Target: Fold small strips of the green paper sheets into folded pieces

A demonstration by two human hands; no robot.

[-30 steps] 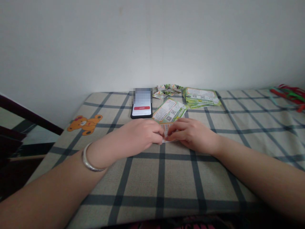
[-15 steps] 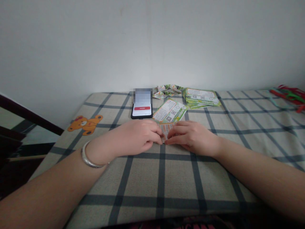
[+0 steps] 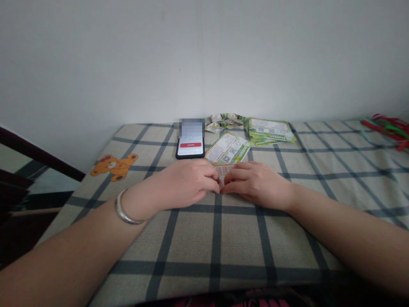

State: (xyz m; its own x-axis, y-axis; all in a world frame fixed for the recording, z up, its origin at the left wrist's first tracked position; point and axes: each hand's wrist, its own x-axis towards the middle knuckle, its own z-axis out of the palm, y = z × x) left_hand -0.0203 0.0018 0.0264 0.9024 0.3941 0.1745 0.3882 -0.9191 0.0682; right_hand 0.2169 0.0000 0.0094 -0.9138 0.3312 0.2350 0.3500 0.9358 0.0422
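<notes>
A small printed paper leaflet (image 3: 223, 171) with rows of orange print lies between my two hands on the tablecloth. My left hand (image 3: 194, 181), with a silver bangle at the wrist, has its fingers bent and closed on the leaflet's left side. On the right side, my right hand (image 3: 247, 181) pinches the same leaflet, its fingertips close to the left ones. Most of the leaflet is hidden under my fingers. Just beyond the hands lies a green and white leaflet (image 3: 227, 148) with QR codes, set at a slant.
A phone (image 3: 191, 150) with a lit screen lies behind my left hand. Folded paper pieces (image 3: 223, 121) sit by the wall, beside a stack of green leaflets (image 3: 271, 130). Red and green objects (image 3: 390, 130) lie far right. A checked tablecloth (image 3: 191, 238) bears a bear picture (image 3: 115, 167).
My left wrist and bangle have shifted slightly to the right, and the fingertips of both hands have come a little closer together on the leaflet. The other things have stayed put.
</notes>
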